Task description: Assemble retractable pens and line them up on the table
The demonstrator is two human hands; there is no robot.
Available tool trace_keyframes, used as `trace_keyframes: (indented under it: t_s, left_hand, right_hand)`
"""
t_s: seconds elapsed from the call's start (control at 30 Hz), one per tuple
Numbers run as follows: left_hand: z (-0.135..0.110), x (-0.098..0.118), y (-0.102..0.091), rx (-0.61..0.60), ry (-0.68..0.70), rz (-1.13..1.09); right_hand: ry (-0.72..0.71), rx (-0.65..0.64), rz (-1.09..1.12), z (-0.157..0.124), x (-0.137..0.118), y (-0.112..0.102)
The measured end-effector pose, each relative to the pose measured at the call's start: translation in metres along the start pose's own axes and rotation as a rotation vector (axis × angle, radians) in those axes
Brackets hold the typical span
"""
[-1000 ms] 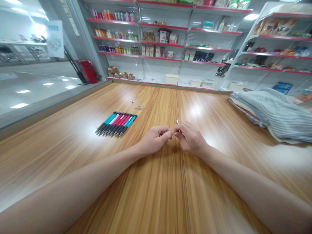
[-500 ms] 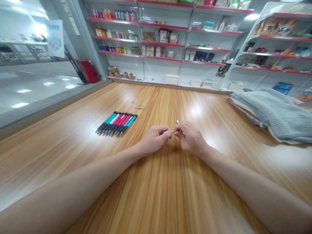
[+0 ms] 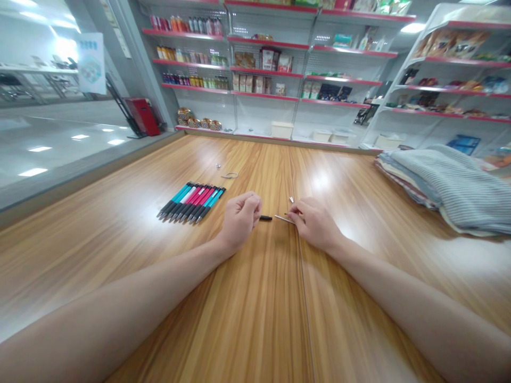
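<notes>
1. My left hand [image 3: 239,217] is curled into a fist around a pen [image 3: 266,218]; only its black end shows, sticking out to the right from beneath my fingers.
2. My right hand [image 3: 315,223] pinches a thin silvery rod [image 3: 282,218] between thumb and fingers, its free end pointing left.
3. The rod's free end faces the black end of the pen, near it but apart, with bare wood visible between them. Both are over the middle of the table [image 3: 239,330], just left of its long seam.
4. A small silver tip [image 3: 291,200] sits on the table just beyond my right fingers, near the seam.
5. Left of my left hand, a row of pens [image 3: 191,203] lies side by side in blue, white and pink, their points toward me.
6. Past the row are a thin loop [image 3: 230,176] and a tiny shiny piece [image 3: 217,166], too small for me to make out.
7. Folded cloths [image 3: 459,183] lie stacked at the far right; stocked shelves [image 3: 263,97] stand behind the table.
</notes>
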State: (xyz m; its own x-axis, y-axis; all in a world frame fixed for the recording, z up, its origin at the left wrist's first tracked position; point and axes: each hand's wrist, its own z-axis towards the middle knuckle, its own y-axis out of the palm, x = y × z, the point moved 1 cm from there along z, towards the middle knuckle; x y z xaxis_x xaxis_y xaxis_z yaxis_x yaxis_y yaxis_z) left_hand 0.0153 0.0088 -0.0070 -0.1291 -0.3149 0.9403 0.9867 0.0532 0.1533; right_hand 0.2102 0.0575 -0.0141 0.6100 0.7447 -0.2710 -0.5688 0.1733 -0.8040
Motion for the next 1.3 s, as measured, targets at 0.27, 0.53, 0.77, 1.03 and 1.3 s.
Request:
trace_keyframes:
  t_s: [0.27,0.53,0.77,1.03,1.3]
  left_hand:
    - [0.004,-0.001,-0.005,0.211,0.224,0.569]
    - [0.006,-0.005,-0.005,0.102,0.155,0.684]
    - [0.004,-0.004,-0.002,0.018,0.153,0.673]
    - [0.007,-0.001,-0.003,-0.011,-0.026,0.243]
    - [0.006,0.001,-0.001,-0.053,-0.056,0.132]
  right_hand:
    - [0.061,-0.054,-0.010,-0.002,0.006,0.004]
    - [0.007,-0.060,-0.009,-0.002,-0.003,0.000]
    - [0.053,-0.140,-0.047,-0.003,0.000,0.002]
    - [0.069,-0.165,-0.073,-0.003,-0.003,0.000]
    - [0.027,-0.215,-0.164,-0.003,-0.005,0.001]
